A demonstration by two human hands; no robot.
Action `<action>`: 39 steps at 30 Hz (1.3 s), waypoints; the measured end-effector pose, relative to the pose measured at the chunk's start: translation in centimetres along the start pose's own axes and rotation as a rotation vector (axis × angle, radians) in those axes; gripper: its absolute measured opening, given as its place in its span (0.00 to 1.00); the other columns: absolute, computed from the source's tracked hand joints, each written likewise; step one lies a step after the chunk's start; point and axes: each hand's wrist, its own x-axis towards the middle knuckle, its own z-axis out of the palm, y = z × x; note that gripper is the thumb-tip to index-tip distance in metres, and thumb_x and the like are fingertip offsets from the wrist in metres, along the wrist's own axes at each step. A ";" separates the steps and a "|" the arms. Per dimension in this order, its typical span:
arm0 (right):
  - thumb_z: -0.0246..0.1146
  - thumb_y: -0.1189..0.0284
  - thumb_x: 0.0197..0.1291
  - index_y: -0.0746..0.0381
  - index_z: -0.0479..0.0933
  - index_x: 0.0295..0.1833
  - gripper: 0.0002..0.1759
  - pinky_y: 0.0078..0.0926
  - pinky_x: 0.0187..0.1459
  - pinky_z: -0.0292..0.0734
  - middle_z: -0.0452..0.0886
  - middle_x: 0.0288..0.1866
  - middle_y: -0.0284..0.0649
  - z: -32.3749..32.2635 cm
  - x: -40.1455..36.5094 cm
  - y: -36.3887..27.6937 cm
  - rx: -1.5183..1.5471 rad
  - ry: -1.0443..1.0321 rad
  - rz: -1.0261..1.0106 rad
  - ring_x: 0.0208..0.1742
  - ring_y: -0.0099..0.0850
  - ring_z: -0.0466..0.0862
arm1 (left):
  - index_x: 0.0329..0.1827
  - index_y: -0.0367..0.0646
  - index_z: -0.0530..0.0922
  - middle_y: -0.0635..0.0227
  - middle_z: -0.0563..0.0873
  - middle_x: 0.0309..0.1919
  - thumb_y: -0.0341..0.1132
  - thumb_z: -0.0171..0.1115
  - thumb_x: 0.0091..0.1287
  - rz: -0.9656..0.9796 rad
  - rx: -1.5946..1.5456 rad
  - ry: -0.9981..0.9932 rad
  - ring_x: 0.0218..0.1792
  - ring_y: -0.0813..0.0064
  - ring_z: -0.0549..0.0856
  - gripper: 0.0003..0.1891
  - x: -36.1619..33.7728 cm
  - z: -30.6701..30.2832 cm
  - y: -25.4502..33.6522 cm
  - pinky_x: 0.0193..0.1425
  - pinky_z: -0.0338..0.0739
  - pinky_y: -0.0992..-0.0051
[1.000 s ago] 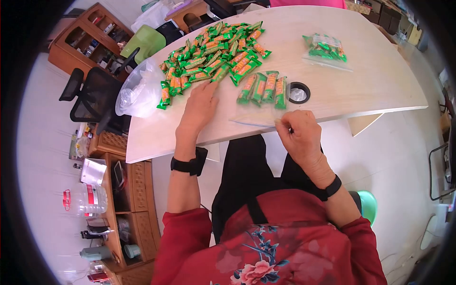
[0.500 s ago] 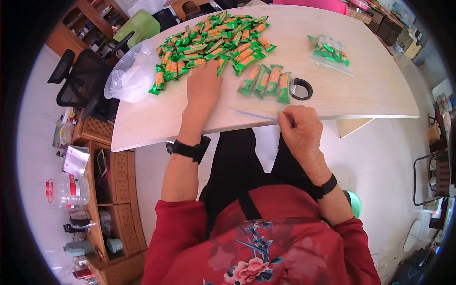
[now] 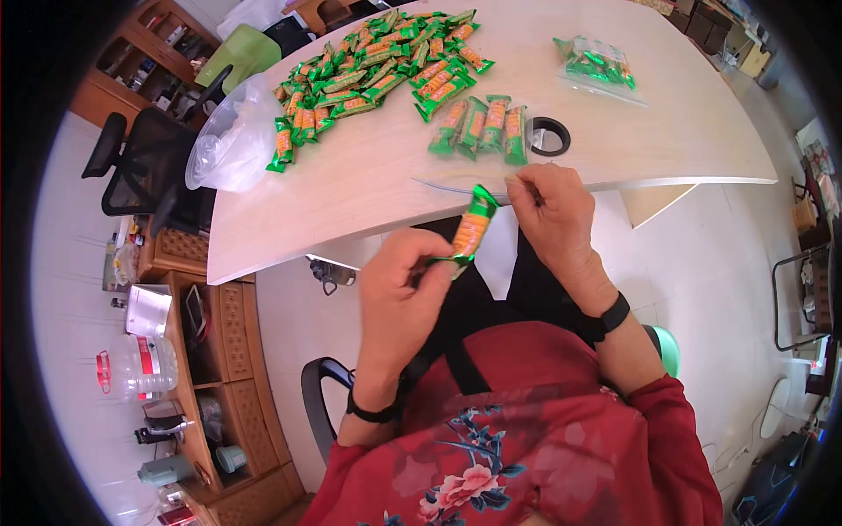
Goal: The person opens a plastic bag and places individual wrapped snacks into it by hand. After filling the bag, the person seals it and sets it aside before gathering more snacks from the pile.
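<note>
My left hand [image 3: 408,294] pinches one end of a green and orange wrapped snack [image 3: 474,228], held up just off the table's near edge. My right hand [image 3: 557,206] is closed on the edge of a clear plastic bag [image 3: 469,175] at the table edge. Several snacks [image 3: 494,124] lie side by side within that bag. A black ring-shaped roll [image 3: 550,137] rests just right of them. Farther back, a large pile of the same snacks [image 3: 360,74] spreads over the table.
A clear plastic bowl [image 3: 232,140] with plastic inside stands at the left of the table [image 3: 684,123]. A filled clear bag [image 3: 601,66] lies at the back right. Black chair [image 3: 158,162] and wooden cabinet [image 3: 237,351] are on the left.
My left hand has come back from the pile toward my body, now with a snack in its fingers. My right hand still grips the bag edge. The view has shifted slightly.
</note>
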 end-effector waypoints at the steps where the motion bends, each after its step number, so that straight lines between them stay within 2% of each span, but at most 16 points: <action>1: 0.69 0.75 0.54 0.59 0.77 0.34 0.06 0.35 0.35 0.70 0.78 0.26 0.38 -0.1 -0.1 -0.1 0.000 0.003 -0.002 0.28 0.39 0.78 | 0.43 0.36 0.78 0.72 0.81 0.39 0.15 0.60 0.62 0.004 0.001 0.000 0.38 0.84 0.80 0.10 0.0 0.6 -0.4 0.43 0.75 0.83; 3: 0.69 0.75 0.54 0.60 0.78 0.35 0.06 0.36 0.35 0.70 0.79 0.27 0.38 -0.2 0.0 -0.1 0.015 -0.007 0.026 0.29 0.40 0.78 | 0.43 0.37 0.78 0.73 0.81 0.37 0.16 0.61 0.63 -0.118 -0.132 -0.055 0.38 0.86 0.80 0.09 0.8 1.4 -1.3 0.42 0.75 0.84; 6: 0.69 0.75 0.54 0.59 0.78 0.35 0.06 0.36 0.36 0.71 0.79 0.27 0.38 -0.2 0.0 0.0 0.009 0.013 0.009 0.29 0.41 0.78 | 0.43 0.36 0.77 0.74 0.81 0.36 0.17 0.61 0.63 -0.097 -0.116 0.013 0.37 0.87 0.80 0.08 1.9 2.0 -1.7 0.41 0.75 0.85; 7: 0.69 0.75 0.54 0.59 0.78 0.35 0.06 0.36 0.36 0.71 0.79 0.27 0.38 -0.2 -0.1 0.0 0.012 0.018 0.005 0.29 0.41 0.78 | 0.40 0.36 0.78 0.74 0.81 0.33 0.18 0.62 0.61 -0.080 -0.156 0.070 0.32 0.88 0.78 0.07 2.2 2.2 -1.7 0.35 0.73 0.84; 14: 0.69 0.77 0.53 0.59 0.79 0.36 0.06 0.34 0.36 0.72 0.79 0.27 0.37 -0.1 -0.3 0.2 0.039 0.037 0.010 0.29 0.39 0.78 | 0.40 0.35 0.78 0.74 0.82 0.33 0.19 0.63 0.62 -0.149 -0.267 0.114 0.32 0.88 0.79 0.05 5.0 1.9 -1.1 0.35 0.73 0.84; 17: 0.69 0.78 0.52 0.59 0.79 0.36 0.07 0.34 0.37 0.72 0.79 0.27 0.37 -0.1 -0.3 0.1 0.041 0.025 0.013 0.29 0.39 0.78 | 0.40 0.36 0.79 0.75 0.82 0.33 0.20 0.63 0.62 -0.118 -0.174 0.162 0.31 0.88 0.79 0.05 6.6 2.6 -1.7 0.34 0.73 0.84; 20: 0.69 0.78 0.52 0.59 0.79 0.36 0.07 0.34 0.38 0.72 0.79 0.27 0.37 -0.3 -0.1 0.1 0.044 0.036 -0.009 0.30 0.39 0.78 | 0.37 0.37 0.80 0.71 0.83 0.31 0.20 0.65 0.60 -0.012 -0.026 0.226 0.31 0.82 0.81 0.06 8.1 3.4 -2.7 0.38 0.77 0.80; 22: 0.69 0.78 0.52 0.59 0.79 0.37 0.07 0.34 0.39 0.72 0.79 0.27 0.38 -0.4 -0.1 0.0 0.059 0.047 -0.029 0.30 0.39 0.78 | 0.36 0.39 0.80 0.69 0.83 0.30 0.23 0.68 0.57 0.257 0.514 0.392 0.31 0.78 0.81 0.06 8.7 3.5 -2.9 0.40 0.76 0.75; 23: 0.69 0.78 0.52 0.59 0.78 0.36 0.07 0.34 0.39 0.72 0.78 0.27 0.38 -0.5 0.0 -0.1 0.055 0.039 -0.031 0.30 0.39 0.78 | 0.36 0.39 0.80 0.69 0.83 0.30 0.23 0.68 0.57 0.260 0.515 0.393 0.31 0.78 0.81 0.06 9.0 3.5 -3.0 0.40 0.76 0.75; 25: 0.69 0.78 0.53 0.59 0.78 0.36 0.07 0.34 0.38 0.71 0.78 0.27 0.38 -0.5 0.1 -0.1 0.055 0.033 -0.037 0.30 0.39 0.78 | 0.35 0.45 0.79 0.71 0.82 0.27 0.27 0.70 0.51 0.153 0.566 0.427 0.38 0.67 0.80 0.10 9.4 3.5 -3.0 0.47 0.69 0.63; 29: 0.68 0.78 0.53 0.60 0.77 0.35 0.07 0.34 0.37 0.70 0.78 0.26 0.38 -0.4 0.0 0.0 0.048 0.019 -0.047 0.29 0.39 0.78 | 0.41 0.47 0.79 0.75 0.81 0.26 0.29 0.70 0.52 0.011 0.475 0.466 0.39 0.68 0.80 0.13 10.7 3.5 -3.0 0.49 0.67 0.62; 32: 0.68 0.78 0.53 0.60 0.77 0.35 0.07 0.34 0.37 0.70 0.78 0.26 0.38 -0.6 0.1 -0.1 0.034 0.014 -0.045 0.29 0.39 0.78 | 0.48 0.47 0.79 0.71 0.82 0.33 0.29 0.69 0.52 0.036 0.691 0.393 0.41 0.68 0.79 0.18 11.4 3.6 -3.4 0.51 0.67 0.61; 34: 0.68 0.78 0.53 0.60 0.77 0.35 0.07 0.34 0.37 0.70 0.78 0.27 0.38 -0.7 0.1 -0.1 0.034 0.001 -0.039 0.29 0.39 0.78 | 0.54 0.47 0.80 0.65 0.81 0.42 0.28 0.68 0.53 0.282 1.004 0.503 0.43 0.66 0.80 0.22 11.8 4.0 -3.5 0.54 0.68 0.58; 37: 0.68 0.78 0.53 0.60 0.78 0.35 0.07 0.34 0.38 0.70 0.78 0.27 0.38 -0.6 0.1 -0.1 0.049 0.018 -0.036 0.29 0.39 0.78 | 0.59 0.48 0.79 0.60 0.77 0.50 0.30 0.69 0.54 0.435 0.849 0.363 0.49 0.62 0.79 0.26 12.6 3.9 -3.9 0.59 0.68 0.55; 38: 0.68 0.78 0.53 0.60 0.78 0.36 0.07 0.34 0.38 0.70 0.78 0.27 0.38 -0.6 0.1 -0.1 0.051 0.015 -0.034 0.29 0.39 0.79 | 0.59 0.48 0.79 0.60 0.77 0.50 0.30 0.69 0.54 0.435 0.850 0.365 0.49 0.62 0.79 0.26 12.7 3.9 -4.0 0.59 0.68 0.55; 39: 0.68 0.78 0.53 0.60 0.78 0.36 0.07 0.34 0.38 0.70 0.78 0.27 0.38 -0.6 0.1 -0.1 0.053 0.012 -0.032 0.30 0.39 0.79 | 0.60 0.49 0.80 0.60 0.77 0.51 0.30 0.70 0.55 0.300 0.649 0.197 0.52 0.59 0.78 0.26 12.7 3.9 -4.0 0.60 0.69 0.56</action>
